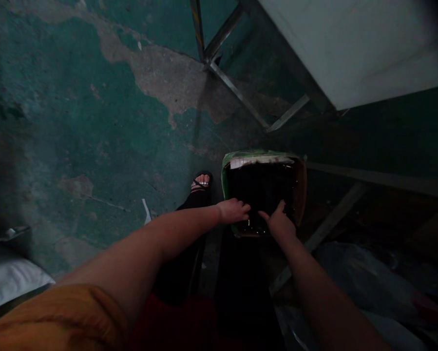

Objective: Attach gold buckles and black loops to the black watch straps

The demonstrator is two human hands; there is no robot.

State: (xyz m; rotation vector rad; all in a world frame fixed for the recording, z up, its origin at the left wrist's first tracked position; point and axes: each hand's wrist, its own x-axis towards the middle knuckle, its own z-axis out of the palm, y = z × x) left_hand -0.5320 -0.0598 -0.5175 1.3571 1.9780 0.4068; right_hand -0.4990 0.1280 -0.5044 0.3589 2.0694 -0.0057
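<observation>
A box-like container [264, 159] with a green and whitish rim stands on the floor in front of me. Its inside is filled with a dark, nearly black mass [258, 187] that shows small bright glints; I cannot make out what it is. Over the near left part of the opening, my left hand [235, 210] has its fingers curled down, and whatever they hold is lost in the dark. Reaching in from the near right, my right hand [282, 226] has thumb and forefinger spread apart above the mass. Its other fingers are hard to see.
A metal frame [240, 95] carries a pale tabletop [368, 44] at the upper right. My sandalled foot [201, 181] is left of the container. Clear plastic bags [361, 273] lie at lower right, a white sack [10, 278] at lower left. The green floor [76, 107] is worn.
</observation>
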